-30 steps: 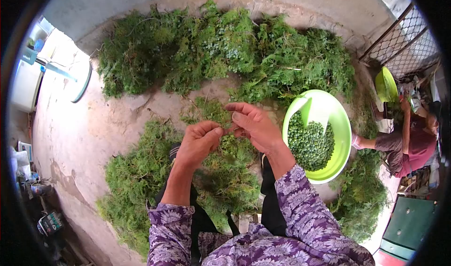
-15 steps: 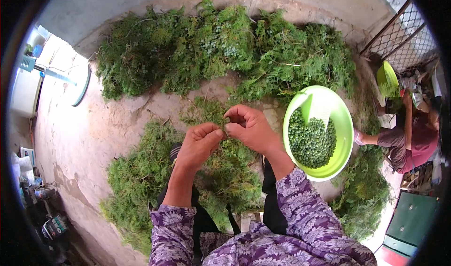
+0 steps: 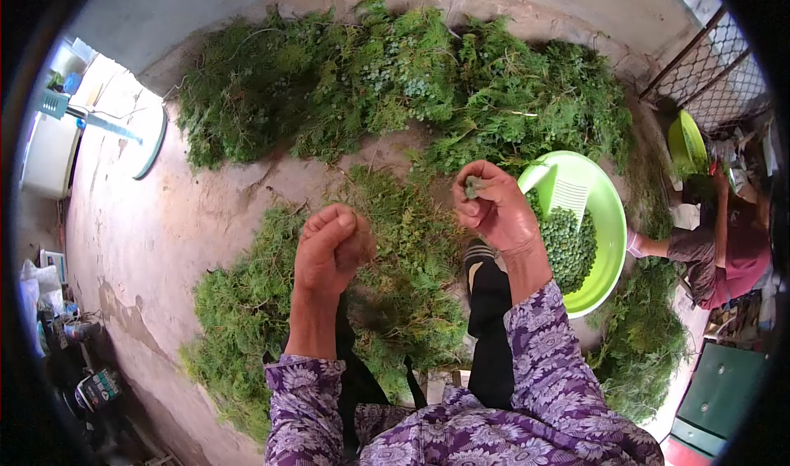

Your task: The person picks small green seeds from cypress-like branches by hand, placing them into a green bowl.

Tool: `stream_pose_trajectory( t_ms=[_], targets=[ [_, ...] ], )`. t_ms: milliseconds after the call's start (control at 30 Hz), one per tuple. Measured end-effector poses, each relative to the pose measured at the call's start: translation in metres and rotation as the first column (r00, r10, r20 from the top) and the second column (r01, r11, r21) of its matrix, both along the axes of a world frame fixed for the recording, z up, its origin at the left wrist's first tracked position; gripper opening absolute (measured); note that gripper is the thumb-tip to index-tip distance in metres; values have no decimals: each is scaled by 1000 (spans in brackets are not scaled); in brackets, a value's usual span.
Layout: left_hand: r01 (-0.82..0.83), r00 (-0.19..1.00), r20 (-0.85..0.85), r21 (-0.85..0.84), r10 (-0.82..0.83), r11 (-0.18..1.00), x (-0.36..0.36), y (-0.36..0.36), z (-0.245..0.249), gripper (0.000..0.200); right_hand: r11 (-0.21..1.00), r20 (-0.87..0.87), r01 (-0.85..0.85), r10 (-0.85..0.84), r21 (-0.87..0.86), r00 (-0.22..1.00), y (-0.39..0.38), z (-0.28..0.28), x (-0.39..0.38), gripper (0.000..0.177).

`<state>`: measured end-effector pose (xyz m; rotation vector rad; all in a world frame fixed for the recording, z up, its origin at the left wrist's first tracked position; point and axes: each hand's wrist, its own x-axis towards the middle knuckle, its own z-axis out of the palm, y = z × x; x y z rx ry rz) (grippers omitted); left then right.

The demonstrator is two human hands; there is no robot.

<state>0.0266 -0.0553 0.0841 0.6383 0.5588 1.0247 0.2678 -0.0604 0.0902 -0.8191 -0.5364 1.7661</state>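
Note:
My right hand (image 3: 504,211) is raised just left of the light green plastic basin (image 3: 611,277), its fingers curled round a small green berry-like cone (image 3: 472,187). Inside the basin is a heap of similar round green cones (image 3: 569,248), with a ribbed washboard section (image 3: 569,196) above them. My left hand (image 3: 331,248) is closed in a loose fist over the cut evergreen branches; whatever its fingers may hold is hidden. Green branches (image 3: 403,277) lie on the floor beneath and between my hands.
A long pile of evergreen branches (image 3: 395,79) lies along the wall. More branches (image 3: 642,342) are right of the basin. At the right sits another person (image 3: 732,260) near a yellow-green basin (image 3: 687,143). A fan stand (image 3: 148,145) is on the left.
My hands, together at the middle before, have come apart. The right moved right to the basin's edge with a green cone; the left moved slightly left and closed.

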Motion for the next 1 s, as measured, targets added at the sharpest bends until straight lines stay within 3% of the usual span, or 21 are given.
stream_pose_trajectory(
  t_ms=[33, 100, 267, 333, 367, 400, 433, 467, 500, 567, 700, 867, 1000],
  targets=[
    [-38, 997, 69, -13, 38, 999, 0, 2, 0, 15, 1000, -5, -1, 1, -2, 1000, -1, 2, -5, 14],
    [-66, 996, 62, 11, 65, 998, -1, 4, 1, 15, 999, -225, -52, 53, 12, 973, -3, 6, -18, 13],
    [-94, 990, 103, 6, 93, 996, -5, 7, -2, 19, 987, -344, -154, 157, 35, 926, 1, -3, -20, 11],
    [-152, 979, 130, -39, 156, 988, -5, 8, -3, 17, 967, 73, -256, 255, 5, 964, -1, 0, -24, 16],
    [-208, 964, 152, -85, 219, 974, -5, 9, -3, 16, 967, 72, -256, 255, 6, 964, -2, -1, -30, 16],
    [-208, 964, 151, -84, 218, 975, -6, 11, -3, 16, 961, 420, -270, 219, 64, 881, -2, -3, -38, 20],
    [-183, 959, 206, -81, 196, 980, -8, 12, -4, 17, 947, 712, -301, 135, 112, 689, -3, -7, -44, 24],
    [-158, 950, 261, -76, 173, 984, -9, 13, -4, 18, 914, 755, -373, 132, 158, 643, -3, -20, -45, 36],
    [-158, 950, 261, -77, 173, 984, -8, 13, -4, 18, 914, 754, -373, 132, 158, 643, -4, -15, -48, 36],
    [-135, 931, 334, -67, 150, 989, -6, 12, -4, 18, 882, 772, -472, 286, 20, 567, -8, -4, -57, 40],
    [-96, 919, 382, -28, 99, 995, -2, 11, -5, 16, 821, 844, -568, 260, 63, 469, -9, -20, -70, 43],
    [-131, 896, 410, -117, 168, 984, 0, 11, -4, 19, 844, 836, -525, 207, 110, 508, -10, -19, -78, 38],
    [-95, 893, 432, -89, 125, 991, -1, 11, -8, 19, 844, 828, -513, 170, 158, 534, -9, -28, -82, 27]
  ],
)
